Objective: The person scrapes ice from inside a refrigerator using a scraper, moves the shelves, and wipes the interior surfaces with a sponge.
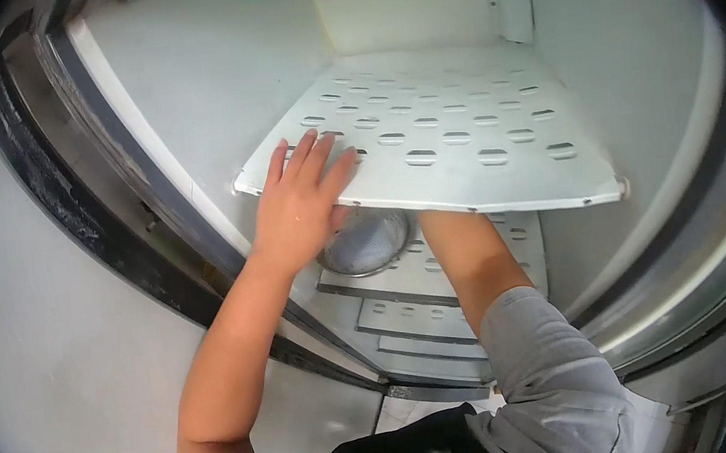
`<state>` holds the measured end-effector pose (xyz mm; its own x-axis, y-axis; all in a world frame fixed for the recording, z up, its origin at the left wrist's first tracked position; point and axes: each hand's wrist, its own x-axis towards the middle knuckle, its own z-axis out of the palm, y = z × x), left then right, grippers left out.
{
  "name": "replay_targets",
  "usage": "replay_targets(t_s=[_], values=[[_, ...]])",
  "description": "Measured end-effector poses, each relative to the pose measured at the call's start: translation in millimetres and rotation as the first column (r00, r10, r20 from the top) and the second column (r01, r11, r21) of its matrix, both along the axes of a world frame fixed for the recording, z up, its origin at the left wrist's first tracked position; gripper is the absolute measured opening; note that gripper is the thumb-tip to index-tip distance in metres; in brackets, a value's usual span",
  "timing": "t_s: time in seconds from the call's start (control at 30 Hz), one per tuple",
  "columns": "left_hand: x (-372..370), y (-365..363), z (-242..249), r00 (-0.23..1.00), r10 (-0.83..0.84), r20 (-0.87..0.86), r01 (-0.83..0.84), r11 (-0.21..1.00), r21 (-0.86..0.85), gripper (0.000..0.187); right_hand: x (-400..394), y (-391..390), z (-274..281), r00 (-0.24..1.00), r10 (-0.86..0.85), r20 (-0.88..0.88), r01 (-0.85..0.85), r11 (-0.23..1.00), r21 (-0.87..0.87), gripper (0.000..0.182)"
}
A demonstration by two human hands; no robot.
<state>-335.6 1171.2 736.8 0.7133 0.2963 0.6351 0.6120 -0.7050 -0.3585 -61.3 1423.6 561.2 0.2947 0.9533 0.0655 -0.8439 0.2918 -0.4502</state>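
While flat, L fingers [306,157] atop shelf [452,140]

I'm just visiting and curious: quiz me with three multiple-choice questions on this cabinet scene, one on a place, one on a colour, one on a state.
1. Where does the left hand rest?
A. on the perforated shelf's front left corner
B. on the door seal
C. in the bowl

2. What colour is the shelf?
A. black
B. white
C. red

3. How is the right hand?
A. flat on top
B. gripping a cloth
C. hidden under the shelf

Answers: 1 A, fingers spread on the slotted corner. 2 B, it matches the white walls. 3 C, only the right forearm shows, near the metal bowl.
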Motion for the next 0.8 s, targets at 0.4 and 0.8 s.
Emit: replay_targets(t_s=[0.4,0.8], values=[[-6.3,33.2,-9.5,0.988,-0.129,0.080,0.131,0.991,-0.015,0.050,30.3,94.9,110.2,0.582,-0.421,0.696,0.451,0.879,0.154,0.029],[-19.9,30.5,38.6,0.977,-0.172,0.127,0.213,0.747,-0.630,0.064,76.7,79.2,136.7,-0.689,-0.057,0.722,0.451,0.747,0.489,0.032]])
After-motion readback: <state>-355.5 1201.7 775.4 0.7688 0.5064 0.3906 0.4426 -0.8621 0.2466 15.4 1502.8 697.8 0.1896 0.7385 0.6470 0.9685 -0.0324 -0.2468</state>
